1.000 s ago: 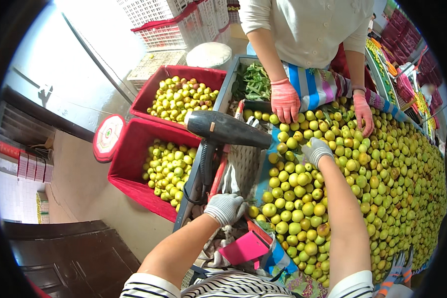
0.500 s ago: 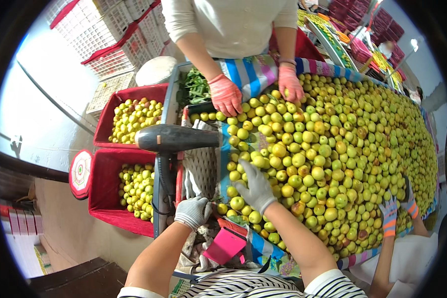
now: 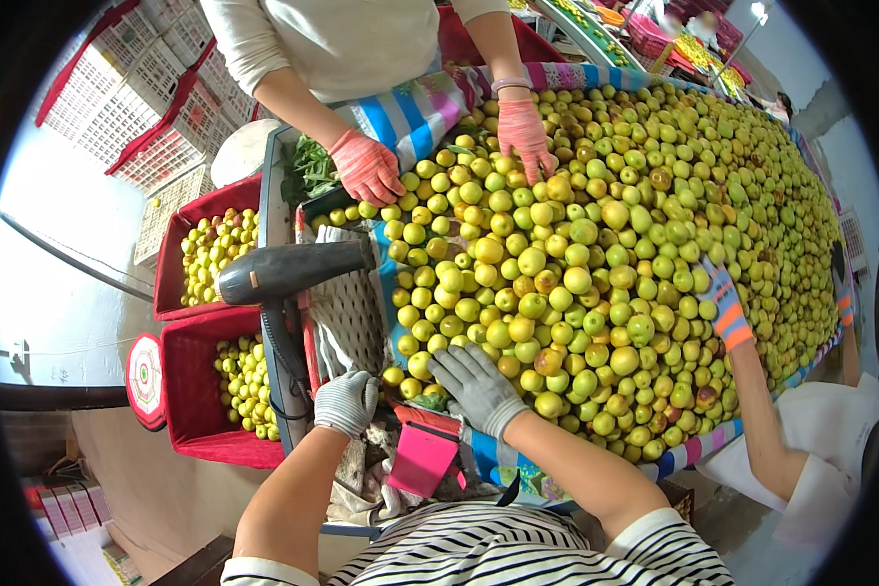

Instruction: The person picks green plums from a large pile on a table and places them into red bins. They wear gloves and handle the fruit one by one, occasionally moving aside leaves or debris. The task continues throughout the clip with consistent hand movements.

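Note:
Small round yellow-green fruits [image 3: 576,283], some with brown patches, cover the big table in a heap. My right hand [image 3: 478,393], in a grey glove, lies palm down on the near left edge of the heap, its fingers stretched out over the fruits. At the table's left end my left hand [image 3: 346,402], in a striped grey-white glove, is closed with its fingers curled; whatever is in it is hidden. Just beyond it lies a perforated grey-white mat [image 3: 347,311], with a black hair dryer [image 3: 293,267] above its far end. A pink pouch [image 3: 423,459] hangs near my wrists.
Two red-lined bins [image 3: 181,376] of fruits stand left of the table. Across from me, a co-worker's pink-gloved hands [image 3: 366,168] touch the fruits. Another person's orange-striped glove [image 3: 725,303] works at the right. Stacked white crates [image 3: 117,93] stand at the back left.
My right hand has drawn back toward me to the heap's near edge. Fruits now cover more of the cloth by the mat. The view has shifted right; the striped-gloved hand at right reaches farther into the heap.

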### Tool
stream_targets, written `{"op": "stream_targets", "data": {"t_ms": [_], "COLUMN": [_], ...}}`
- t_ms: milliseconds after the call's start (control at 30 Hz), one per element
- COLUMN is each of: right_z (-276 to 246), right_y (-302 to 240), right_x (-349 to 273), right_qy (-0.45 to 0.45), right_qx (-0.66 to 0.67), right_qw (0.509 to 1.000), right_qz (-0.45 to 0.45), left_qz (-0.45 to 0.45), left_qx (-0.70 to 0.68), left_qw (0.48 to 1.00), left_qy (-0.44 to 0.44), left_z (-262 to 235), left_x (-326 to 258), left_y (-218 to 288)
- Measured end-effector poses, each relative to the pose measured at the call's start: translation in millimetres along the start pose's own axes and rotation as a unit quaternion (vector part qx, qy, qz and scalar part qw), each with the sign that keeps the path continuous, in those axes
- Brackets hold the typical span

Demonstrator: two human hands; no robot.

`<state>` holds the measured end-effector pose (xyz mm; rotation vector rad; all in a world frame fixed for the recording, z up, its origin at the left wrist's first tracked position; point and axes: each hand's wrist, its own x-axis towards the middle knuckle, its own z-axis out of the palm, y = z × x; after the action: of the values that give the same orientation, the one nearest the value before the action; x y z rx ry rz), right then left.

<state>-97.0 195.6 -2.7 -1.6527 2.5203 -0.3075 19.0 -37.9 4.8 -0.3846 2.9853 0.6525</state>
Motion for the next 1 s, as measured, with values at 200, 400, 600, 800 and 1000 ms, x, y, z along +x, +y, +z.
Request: {"op": "stream_targets", "data": {"t_ms": [200,400,600,800,1000], "right_z": [17,13,-29,-23,-16], "right_y": [-11,-3,50,95,85], "right_x": [33,62,67,46,49], "right_qy": [0.007,0.026,0.016,0.125,0.055], "right_qx": [-0.008,0.021,-0.009,0.037,-0.049], "right_qw": [0.998,0.995,0.978,0.957,0.96], "right_qz": [0.067,0.097,0.207,0.259,0.27], "left_qz": [-0.008,-0.012,-0.012,-0.006,-0.015], "left_qx": [0.009,0.019,0.003,-0.003,0.002], "left_qw": [1.0,0.999,1.0,0.999,0.999], "left_qy": [-0.017,-0.024,0.012,-0.033,-0.032], "left_z": [0,0,-1,-2,-1], "left_x": [-3,1,-7,-1,-1], "left_y": [1,2,-1,1,2]}}
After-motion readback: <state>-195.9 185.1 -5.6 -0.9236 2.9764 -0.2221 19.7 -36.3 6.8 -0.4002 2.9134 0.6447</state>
